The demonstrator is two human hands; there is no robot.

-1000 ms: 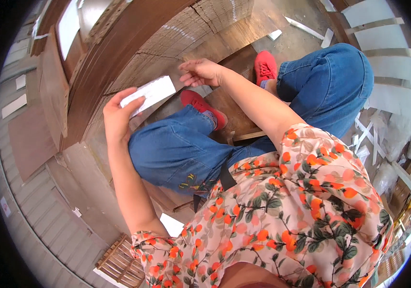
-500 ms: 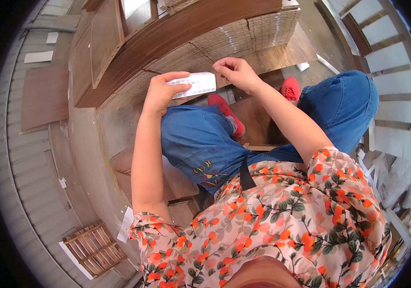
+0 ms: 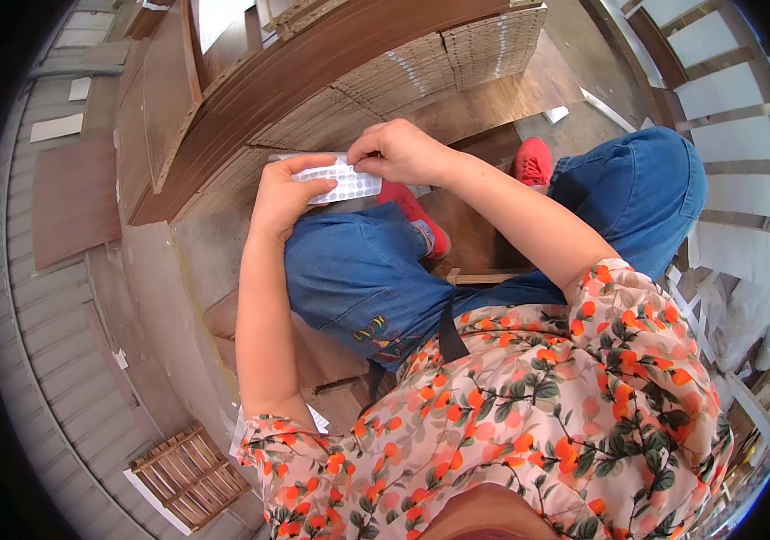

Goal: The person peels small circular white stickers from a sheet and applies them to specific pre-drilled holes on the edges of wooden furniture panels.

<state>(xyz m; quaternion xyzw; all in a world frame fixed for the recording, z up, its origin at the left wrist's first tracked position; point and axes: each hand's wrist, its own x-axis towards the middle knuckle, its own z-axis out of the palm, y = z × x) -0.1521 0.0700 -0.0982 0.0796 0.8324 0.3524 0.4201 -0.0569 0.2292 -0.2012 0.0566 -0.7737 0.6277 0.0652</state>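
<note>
My left hand (image 3: 288,192) pinches a white sheet of small round grey stickers (image 3: 355,184) between thumb and fingers, above my left knee. The sheet lies roughly level, its rows of dots facing up. My right hand (image 3: 400,153) reaches over from the right, thumb and fingertips pressed together at the sheet's upper edge. Whether a sticker is between those fingertips is too small to make out. Just beyond both hands stands a stack of brown wood panels (image 3: 313,112), with pale round dots in rows along its near side.
Brown boards (image 3: 529,99) lie on the floor beside my red shoes (image 3: 533,162). A wooden pallet (image 3: 191,477) rests at the lower left, and a slatted frame (image 3: 736,171) stands at the right. Clear plastic wrap (image 3: 731,315) and scraps are piled below it.
My right hand has moved left and down, from apart to the sticker sheet's upper edge. The sheet and my left hand have shifted slightly left and down in view.
</note>
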